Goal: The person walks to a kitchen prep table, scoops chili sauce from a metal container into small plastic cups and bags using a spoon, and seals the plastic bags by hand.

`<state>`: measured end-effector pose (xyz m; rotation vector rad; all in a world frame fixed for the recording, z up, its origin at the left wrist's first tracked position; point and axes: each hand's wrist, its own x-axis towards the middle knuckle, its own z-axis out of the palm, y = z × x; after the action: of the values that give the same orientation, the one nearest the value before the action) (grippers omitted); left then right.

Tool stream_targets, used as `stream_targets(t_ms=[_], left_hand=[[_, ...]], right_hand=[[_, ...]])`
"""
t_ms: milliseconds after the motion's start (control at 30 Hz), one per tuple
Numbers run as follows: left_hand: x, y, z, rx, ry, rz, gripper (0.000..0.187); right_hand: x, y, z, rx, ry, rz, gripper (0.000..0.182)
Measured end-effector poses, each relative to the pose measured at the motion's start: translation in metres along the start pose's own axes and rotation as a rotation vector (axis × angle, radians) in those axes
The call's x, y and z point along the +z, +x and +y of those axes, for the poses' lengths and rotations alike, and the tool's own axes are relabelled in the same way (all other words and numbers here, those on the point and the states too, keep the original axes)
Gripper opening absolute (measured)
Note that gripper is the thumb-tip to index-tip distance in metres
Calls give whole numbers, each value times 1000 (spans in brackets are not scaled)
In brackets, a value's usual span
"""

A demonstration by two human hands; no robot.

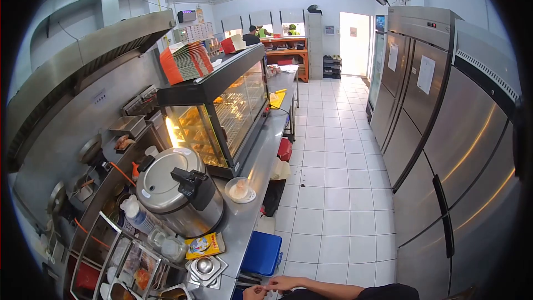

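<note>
The grip is two bare hands, brought together at the bottom centre of the frame, left hand [255, 293] and right hand [284, 283] with their fingers bent and close to touching. Whether either is clenched, released or grasping something cannot be told. Beside them, at left, runs the steel desk [260, 158], carrying the glass-sided food warmer [236, 65] near the upper centre, the rice cooker [177, 180] at centre left, and a yellow packet [204, 245] just above the stacked steel lids [205, 271] at lower left. The blue-lidded bin [261, 253] stands below desk height, just above the hands in the frame.

For fine fingertip work, a light, opposed pinch with steady wrists seems best, with the fingers lifted further into view and clear of the desk edge. Any item between the fingertips is too small to make out, so its pointing and long axis cannot be told.
</note>
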<state>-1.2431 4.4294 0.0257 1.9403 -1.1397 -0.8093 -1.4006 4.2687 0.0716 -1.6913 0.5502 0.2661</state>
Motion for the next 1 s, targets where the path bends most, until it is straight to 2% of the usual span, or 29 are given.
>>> stream_targets(t_ms=[33, 67, 100, 200, 300, 400, 500, 567, 667, 700, 767, 867, 933, 1000], left_hand=[[2, 1, 4, 53, 84, 3, 24], [2, 4, 14, 107, 167, 7, 24], [3, 7, 24, 162, 249, 10, 24], [0, 7, 57, -71, 56, -26, 29], [9, 11, 37, -253, -109, -90, 31], [4, -3, 51, -234, -476, -152, 24], [8, -7, 43, -257, -523, -133, 23], [5, -8, 36, -227, -470, -135, 25], [9, -10, 21, -114, -449, -84, 26], [10, -9, 16, -67, -449, -59, 27], [12, -9, 7, -185, -533, -43, 26], [15, -11, -4, -275, -557, -20, 24], [10, -18, 5, -310, -643, -3, 21], [-5, -23, 21, -248, -337, 80, 21]], right_hand=[[1, -12, -15, 41, 128, -42, 62], [15, 6, 16, -52, 134, 66, 63], [18, 12, 27, -21, 166, 89, 58], [18, 11, 33, 44, 242, 117, 46], [12, 10, 44, 5, 265, 72, 39], [10, 16, 58, -91, 265, 29, 36], [6, 7, 51, -96, 227, -45, 35], [2, -6, 30, -73, 179, -101, 37], [13, -6, 31, -205, 81, -79, 46], [20, 2, 36, -216, -15, -27, 44], [31, 14, 35, -233, -205, 76, 40], [26, 10, 19, -195, -90, -2, 41], [21, 3, 8, -178, -36, -54, 32], [17, 15, -1, -189, -14, -96, 25]])
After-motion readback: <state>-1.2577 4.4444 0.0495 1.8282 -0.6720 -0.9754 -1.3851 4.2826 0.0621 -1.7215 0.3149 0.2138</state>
